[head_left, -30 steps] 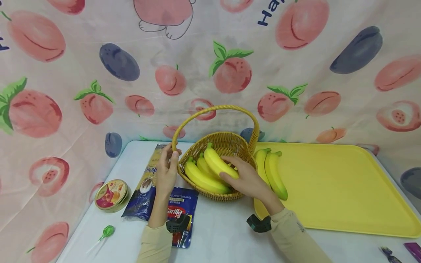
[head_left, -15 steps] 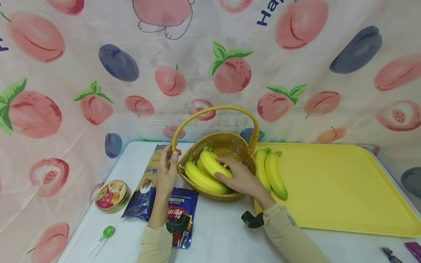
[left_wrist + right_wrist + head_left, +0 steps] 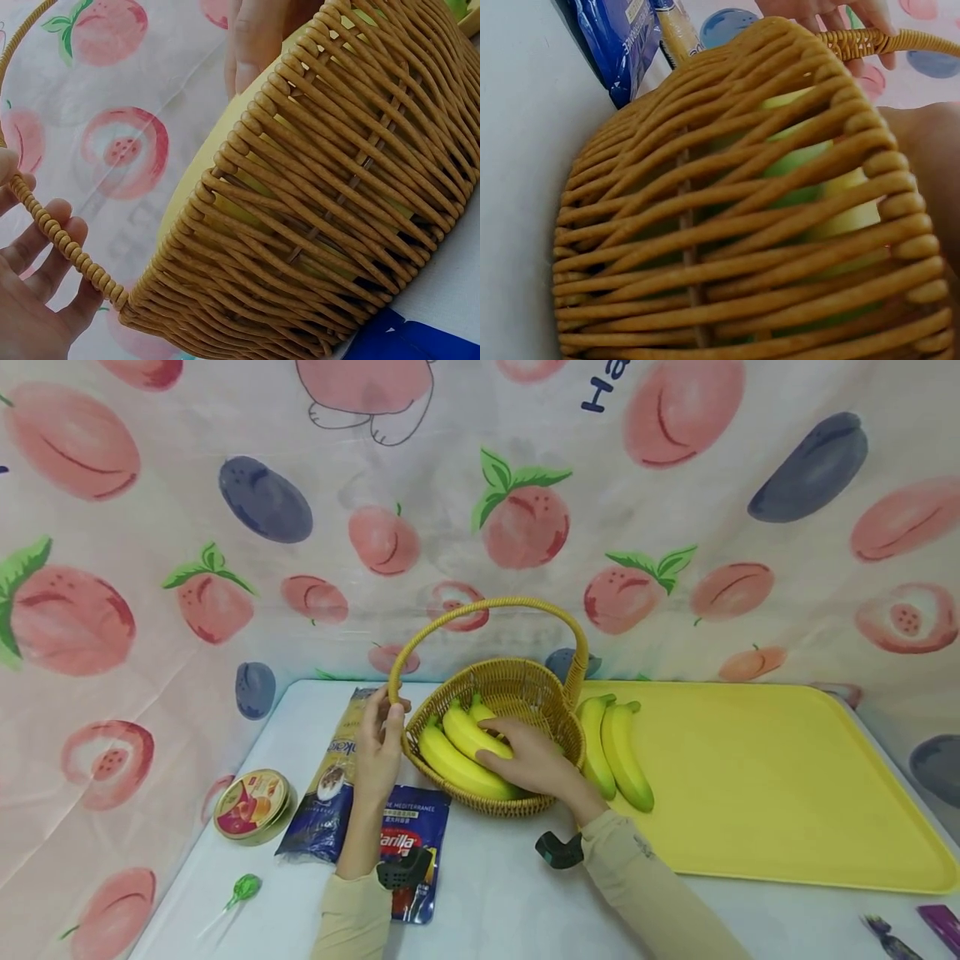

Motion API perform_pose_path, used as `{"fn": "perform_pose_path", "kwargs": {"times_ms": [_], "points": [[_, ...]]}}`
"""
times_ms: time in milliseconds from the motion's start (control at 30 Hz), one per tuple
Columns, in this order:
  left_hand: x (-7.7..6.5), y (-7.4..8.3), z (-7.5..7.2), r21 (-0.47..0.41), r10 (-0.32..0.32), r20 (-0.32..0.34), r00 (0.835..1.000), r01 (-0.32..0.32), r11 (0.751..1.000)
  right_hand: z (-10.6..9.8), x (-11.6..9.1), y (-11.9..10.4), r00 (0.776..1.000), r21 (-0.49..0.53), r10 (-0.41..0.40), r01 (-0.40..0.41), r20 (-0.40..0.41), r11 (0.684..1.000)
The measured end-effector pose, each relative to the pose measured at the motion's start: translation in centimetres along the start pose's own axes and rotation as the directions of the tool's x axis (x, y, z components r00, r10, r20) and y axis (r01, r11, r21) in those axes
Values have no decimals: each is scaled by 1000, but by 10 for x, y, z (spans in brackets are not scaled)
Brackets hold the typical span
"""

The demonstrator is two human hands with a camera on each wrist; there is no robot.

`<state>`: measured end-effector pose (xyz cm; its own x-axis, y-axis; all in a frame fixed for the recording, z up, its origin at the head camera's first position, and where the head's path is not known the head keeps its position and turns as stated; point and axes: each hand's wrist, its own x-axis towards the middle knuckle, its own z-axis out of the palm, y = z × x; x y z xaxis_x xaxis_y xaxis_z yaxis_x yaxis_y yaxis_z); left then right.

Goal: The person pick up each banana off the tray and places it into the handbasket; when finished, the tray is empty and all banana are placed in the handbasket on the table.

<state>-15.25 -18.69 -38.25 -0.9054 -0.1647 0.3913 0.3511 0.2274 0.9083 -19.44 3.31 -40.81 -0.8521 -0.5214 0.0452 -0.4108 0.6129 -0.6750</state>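
A wicker basket (image 3: 525,672) with a tall arched handle (image 3: 491,604) stands in the middle of the table, several bananas inside. My left hand (image 3: 378,747) holds the handle's left foot, thumb on the near side; in the left wrist view its fingers (image 3: 52,262) curl behind the wrapped cane. Inside the basket my right hand (image 3: 528,760) grips a banana (image 3: 467,731) between thumb and fingers, lying low against the front banana (image 3: 457,768). Another banana's tip (image 3: 478,706) shows behind. Basket weave covers most of the right wrist view, hiding the right fingers.
Two bananas (image 3: 626,760) lie on the yellow tray (image 3: 765,785) right of the basket. At left are a pasta bag (image 3: 330,777), a blue Barilla pouch (image 3: 420,827), a round tin (image 3: 251,806) and a green lollipop (image 3: 246,887). Small wrapped items (image 3: 892,935) lie front right.
My right hand has moved left and slightly down with the banana, laying it lower beside the front banana. The left hand has stayed on the handle; the head view has shifted slightly.
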Motion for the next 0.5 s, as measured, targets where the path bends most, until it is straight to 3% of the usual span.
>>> {"fn": "perform_pose_path", "kwargs": {"times_ms": [200, 500], "points": [[1, 1, 1, -13, 24, -3, 1000, -24, 1000, 0, 1, 1, 1000, -23, -20, 20, 12, 1000], [-1, -1, 3, 0, 7, -2, 1000, -7, 1000, 1, -3, 5, 1000, -44, -31, 31, 4, 999]]}}
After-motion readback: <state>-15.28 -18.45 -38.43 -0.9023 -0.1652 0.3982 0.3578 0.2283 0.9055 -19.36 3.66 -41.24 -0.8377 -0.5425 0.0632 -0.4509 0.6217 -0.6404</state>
